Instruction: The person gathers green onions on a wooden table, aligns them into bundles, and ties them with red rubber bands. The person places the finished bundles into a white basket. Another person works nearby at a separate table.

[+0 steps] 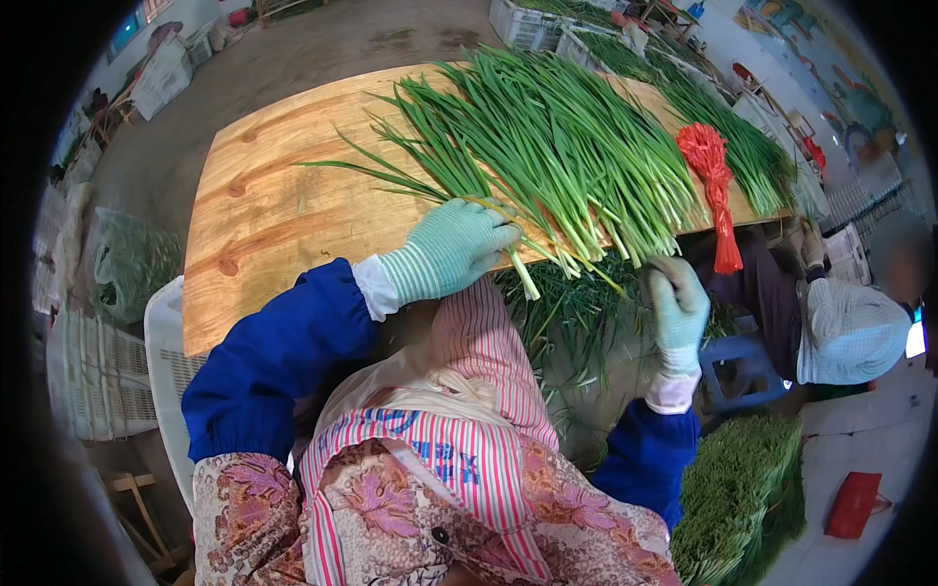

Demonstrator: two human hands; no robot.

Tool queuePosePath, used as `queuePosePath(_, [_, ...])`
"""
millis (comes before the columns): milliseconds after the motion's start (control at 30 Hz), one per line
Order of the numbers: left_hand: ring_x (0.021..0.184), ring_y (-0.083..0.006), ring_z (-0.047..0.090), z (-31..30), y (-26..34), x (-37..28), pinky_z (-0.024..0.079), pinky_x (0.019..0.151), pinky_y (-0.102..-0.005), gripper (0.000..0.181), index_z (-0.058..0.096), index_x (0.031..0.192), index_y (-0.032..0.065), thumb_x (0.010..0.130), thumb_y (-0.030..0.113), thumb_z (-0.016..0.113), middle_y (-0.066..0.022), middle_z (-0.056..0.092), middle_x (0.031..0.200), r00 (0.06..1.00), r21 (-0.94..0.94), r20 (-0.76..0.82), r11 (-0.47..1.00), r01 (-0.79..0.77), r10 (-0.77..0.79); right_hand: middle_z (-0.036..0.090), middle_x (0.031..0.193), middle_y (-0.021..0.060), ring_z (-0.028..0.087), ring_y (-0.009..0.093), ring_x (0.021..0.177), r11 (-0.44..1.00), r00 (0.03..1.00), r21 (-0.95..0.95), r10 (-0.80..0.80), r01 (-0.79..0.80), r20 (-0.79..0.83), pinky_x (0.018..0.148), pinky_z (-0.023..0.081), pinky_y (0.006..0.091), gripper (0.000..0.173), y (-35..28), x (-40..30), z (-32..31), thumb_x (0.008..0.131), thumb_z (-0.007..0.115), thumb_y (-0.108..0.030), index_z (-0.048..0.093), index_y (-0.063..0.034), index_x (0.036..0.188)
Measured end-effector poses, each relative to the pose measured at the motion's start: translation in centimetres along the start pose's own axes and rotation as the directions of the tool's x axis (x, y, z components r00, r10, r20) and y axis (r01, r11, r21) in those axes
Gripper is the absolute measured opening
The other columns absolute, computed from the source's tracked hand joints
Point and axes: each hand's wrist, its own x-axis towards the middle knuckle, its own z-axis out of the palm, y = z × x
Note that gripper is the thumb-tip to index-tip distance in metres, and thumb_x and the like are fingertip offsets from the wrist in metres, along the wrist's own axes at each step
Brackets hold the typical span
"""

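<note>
My left hand, in a pale green striped glove, is closed around a few green garlic stalks at the near edge of the wooden board. Their white ends point towards me, and a yellowish leaf crosses them. My right hand, gloved too, is raised off the board's near edge with its fingers curled, by the tip of the yellowish leaf; whether it grips anything is unclear. Beyond both hands lies a wide pile of green stalks. A bundle of red plastic ties hangs over the board's edge to the right.
At the right a co-worker sits near a blue plastic stool. Loose leaves lie below the board. Stacked greens stand at the lower right, a white crate at the left. More stalks lie at the board's far right.
</note>
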Motion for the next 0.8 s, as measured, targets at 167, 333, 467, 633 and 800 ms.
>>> queuePosePath(167, [0.103,-0.0324,0.056,-0.7,0.5,-0.2,0.044,0.088,-0.0436,0.031,0.058,0.11,0.0085,0.081,0.019,0.06,-0.0115,0.059,0.112,0.999,0.05,0.047,0.998,0.024,-0.026,0.058,0.074,0.0109,0.061,0.03,0.072,0.689,0.897,-0.578,-0.288,0.438,0.337,0.063,0.048,0.0415,0.022,-4.9,2.9,7.6,0.076,0.071,-0.026,0.063,-0.0061,0.082])
queuePosePath(333, [0.099,-0.0323,0.056,-1.0,0.5,-1.5,0.044,0.087,-0.0428,0.027,0.057,0.104,0.0079,0.079,0.019,0.061,-0.0104,0.059,0.109,1.0,0.101,-0.006,0.995,-0.004,0.005,0.061,0.073,0.0116,0.06,0.025,0.065,0.871,0.944,-0.37,-0.271,0.325,0.191,0.061,0.048,0.0379,0.012,-1.8,3.6,9.5,0.077,0.069,-0.014,0.063,-0.0042,0.079])
queuePosePath(467, [0.096,-0.0321,0.056,-1.1,0.4,-2.7,0.044,0.086,-0.0424,0.026,0.056,0.101,0.0076,0.078,0.019,0.062,-0.0104,0.059,0.103,1.0,0.087,-0.017,0.996,0.002,-0.001,0.064,0.077,0.006,0.052,0.008,0.059,0.891,0.978,0.403,0.19,-0.209,0.087,0.055,0.043,0.0232,0.007,-1.9,4.0,7.7,0.089,0.061,-0.008,0.061,-0.001,0.091])
queuePosePath(633, [0.096,-0.0313,0.056,-1.3,0.4,-3.2,0.044,0.085,-0.0422,0.027,0.056,0.102,0.0079,0.078,0.019,0.062,-0.0103,0.059,0.102,0.999,0.058,0.024,0.997,0.041,-0.043,0.063,0.079,0.01,0.048,0.009,0.054,0.62,0.976,0.781,0.206,-0.078,-0.066,0.05,0.039,0.019,0.011,-2.7,3.3,5.1,0.093,0.055,-0.01,0.057,-0.0012,0.099])
queuePosePath(800, [0.102,-0.0302,0.055,-1.4,0.2,-3.2,0.039,0.096,-0.0445,0.028,0.057,0.105,0.0082,0.079,0.018,0.061,-0.0096,0.06,0.106,0.997,0.087,-0.071,0.996,-0.01,0.017,0.063,0.076,0.0082,0.058,0.015,0.062,0.981,0.944,0.065,0.154,-0.18,0.292,0.058,0.046,0.0254,0.017,1.8,-1.2,-0.9,0.089,0.06,-0.009,0.061,-0.0007,0.104])
